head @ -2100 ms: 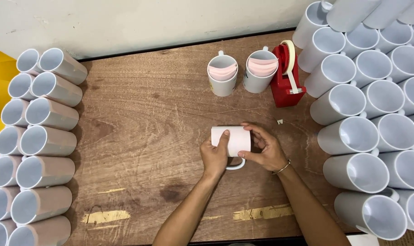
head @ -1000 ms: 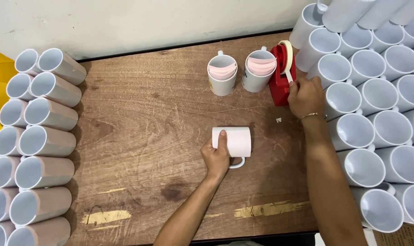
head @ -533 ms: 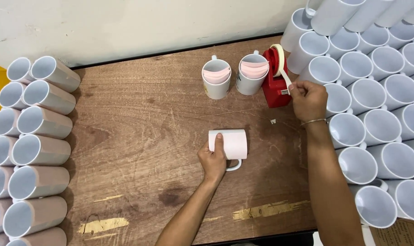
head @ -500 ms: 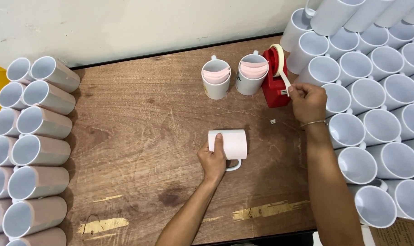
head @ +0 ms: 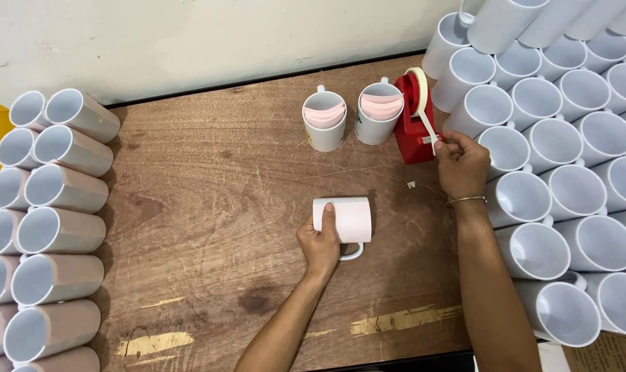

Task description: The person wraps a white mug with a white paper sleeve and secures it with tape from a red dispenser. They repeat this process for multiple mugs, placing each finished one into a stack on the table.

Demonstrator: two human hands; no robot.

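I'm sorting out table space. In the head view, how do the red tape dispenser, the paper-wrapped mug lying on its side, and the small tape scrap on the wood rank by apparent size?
1. Red tape dispenser and the paper-wrapped mug lying on its side, held down by the left hand: too alike to rank.
2. Small tape scrap: clearly smallest.

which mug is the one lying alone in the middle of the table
The pink-wrapped white mug under the left hand; it lies alone on its side, unlike the stacked mugs at either edge.

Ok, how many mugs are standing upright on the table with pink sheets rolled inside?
2: one mug at the back of the table, the other mug right beside it, next to the red tape dispenser.
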